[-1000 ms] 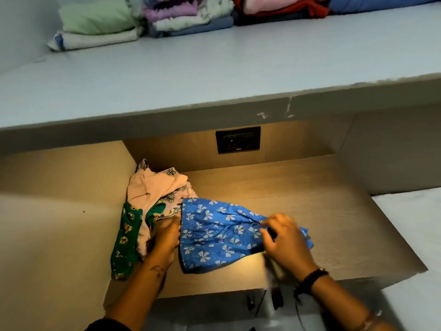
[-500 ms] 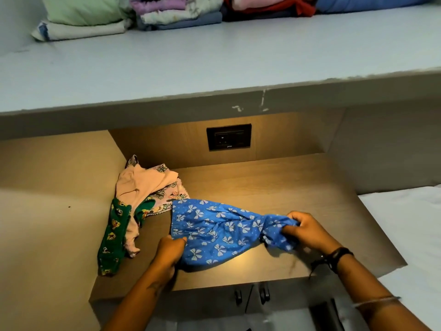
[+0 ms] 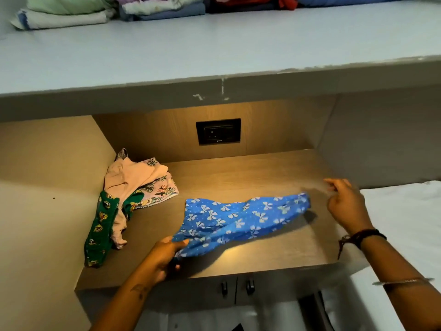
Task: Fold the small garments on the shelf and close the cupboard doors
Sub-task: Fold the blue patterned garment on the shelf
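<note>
Head view: pinches the near corner of the blue bow-print garment (image 3: 238, 218) with the left hand (image 3: 164, 255), thumb and fingers clamped on the cloth, which is stretched rightward over the wooden shelf (image 3: 250, 177). Holds the right hand (image 3: 346, 204) just beside the garment's other end, fingers loosely apart, empty. Leaves a heap of small garments (image 3: 128, 187) in the shelf's left back corner.

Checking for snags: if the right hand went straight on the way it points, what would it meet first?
Likely nothing near: the right hand points up-left over the shelf, clear of the blue garment. First would be the back wall near the socket, though depth is unclear.
</note>
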The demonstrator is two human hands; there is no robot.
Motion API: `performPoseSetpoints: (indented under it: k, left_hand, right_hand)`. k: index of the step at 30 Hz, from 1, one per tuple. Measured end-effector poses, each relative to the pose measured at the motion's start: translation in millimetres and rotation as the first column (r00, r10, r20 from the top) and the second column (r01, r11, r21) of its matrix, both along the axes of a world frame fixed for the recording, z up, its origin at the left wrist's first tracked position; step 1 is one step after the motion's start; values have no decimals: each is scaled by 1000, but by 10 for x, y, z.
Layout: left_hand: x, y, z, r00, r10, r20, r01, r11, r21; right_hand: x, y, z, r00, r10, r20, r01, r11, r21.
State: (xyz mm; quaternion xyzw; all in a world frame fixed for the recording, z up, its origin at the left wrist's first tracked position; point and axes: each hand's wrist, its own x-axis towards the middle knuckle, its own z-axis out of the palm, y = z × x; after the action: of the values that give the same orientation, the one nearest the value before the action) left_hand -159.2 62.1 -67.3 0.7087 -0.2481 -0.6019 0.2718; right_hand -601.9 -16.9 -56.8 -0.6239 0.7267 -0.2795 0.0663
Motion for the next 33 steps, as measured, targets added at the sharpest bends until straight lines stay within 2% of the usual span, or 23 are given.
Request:
performPoseSetpoints:
  k: [2, 3, 6, 8, 13, 14, 15, 16, 17, 19, 20, 23, 25, 27, 30, 33]
  left_hand:
    - [-45, 94, -20, 988, -101, 114, 102, 995, -4]
    - [-62, 125, -19, 978, -128, 167, 131, 991, -8]
    - [-65, 140, -6, 962, -119, 247, 136, 989, -51]
    - [-63, 125, 6, 957, -91, 276, 120, 988, -93]
    - [-104, 157, 51, 979, -45, 200, 61, 995, -76]
    - [-103, 169, 53, 986, -29, 163, 40, 997, -65]
    - [-95, 174, 49, 992, -5, 124, 13, 998, -63]
    - [-90, 179, 50, 996, 20, 92, -14, 998, -61]
    - [-82, 173, 42, 997, 44, 58, -40, 997, -59]
    - [-71, 136, 35, 995, 100, -17, -101, 994, -48]
    - [-71, 117, 36, 989, 133, -60, -135, 990, -40]
    - [-49, 81, 21, 973, 201, -115, -205, 978, -27]
    - [-31, 181, -27, 980, 169, -102, -171, 985, -18]
    - [-53, 267, -71, 989, 132, -65, -132, 991, 0]
    - [-80, 374, -81, 996, 83, 19, -82, 996, -16]
    - [-53, 392, -122, 996, 31, 82, -29, 999, -27]
  right_hand:
    - [-4, 237, -119, 998, -44, 42, 41, 998, 54]
    - [20, 341, -199, 999, -2, 47, -3, 995, 103]
    - [114, 476, -379, 967, 250, -39, -231, 934, 272]
    - [185, 500, -462, 929, 347, -130, -280, 888, 366]
    - [356, 452, -484, 937, 232, -261, -192, 967, 170]
    - [383, 457, -491, 952, 211, -223, -178, 971, 159]
    - [410, 479, -483, 979, 175, -107, -157, 974, 162]
    - [439, 513, -466, 991, 109, 79, -122, 975, 184]
    - [472, 540, -448, 962, 28, 273, -91, 971, 219]
    - [470, 532, -411, 830, -118, 546, -63, 951, 301]
    - [424, 506, -374, 770, -164, 616, -63, 942, 330]
    - [127, 477, -122, 545, -270, 794, -97, 920, 379]
    - [-113, 662, -37, 458, -325, 828, -111, 903, 416]
    - [-272, 814, -45, 508, -381, 772, -119, 857, 501]
    - [-226, 947, -128, 729, -363, 581, -109, 775, 622]
    - [-24, 998, -170, 820, -292, 493, -65, 807, 587]
